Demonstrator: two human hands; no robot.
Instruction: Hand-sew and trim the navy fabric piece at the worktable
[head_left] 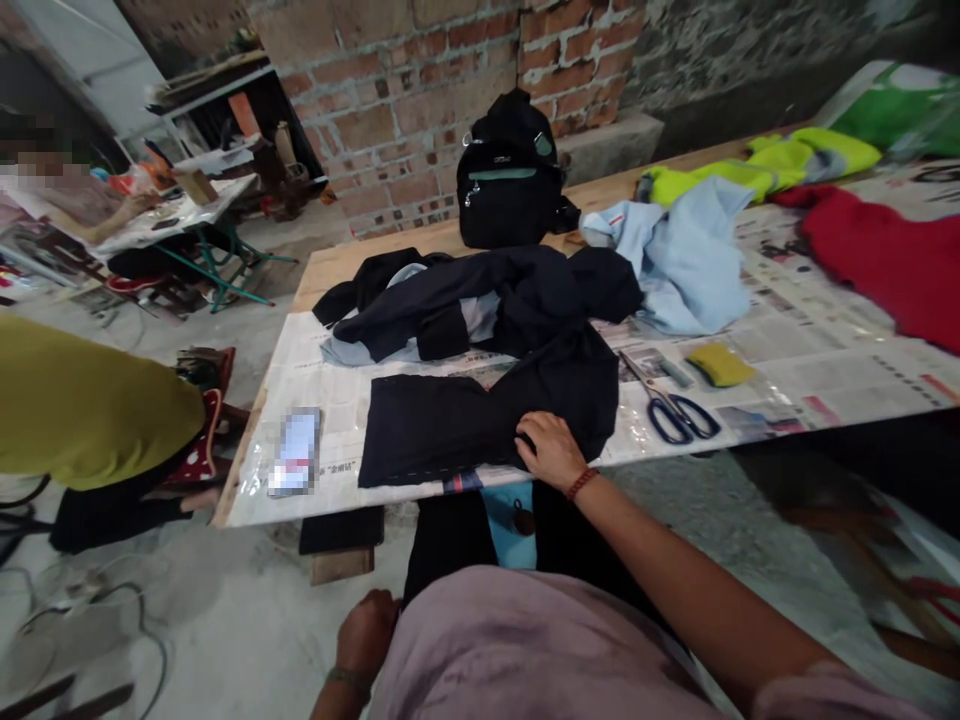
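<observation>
A dark navy garment piece (435, 425), perhaps a trouser leg or sleeve, lies flattened along the table's near edge. My right hand (551, 450) rests on top of it near its right part, fingers apart and slightly bent, pressing on the cloth. More dark clothing with light-blue parts (480, 315) is heaped just behind. To the right of my right hand lie scissors with blue handles (681, 415), a small greyish stick-like piece (675, 373) and a yellow sponge-like pad (720, 365). Down beside my left thigh, my left hand (367, 630) is closed, its fingers curled; whatever they may hold is hidden.
Newspaper under clear plastic covers the table (817, 385). A phone (296, 450) lies at the left corner. Behind the clothes stand a black backpack (510, 175), light-blue cloth (690, 260), a neon-yellow garment (772, 165) and red cloth (885, 250). People sit at the left.
</observation>
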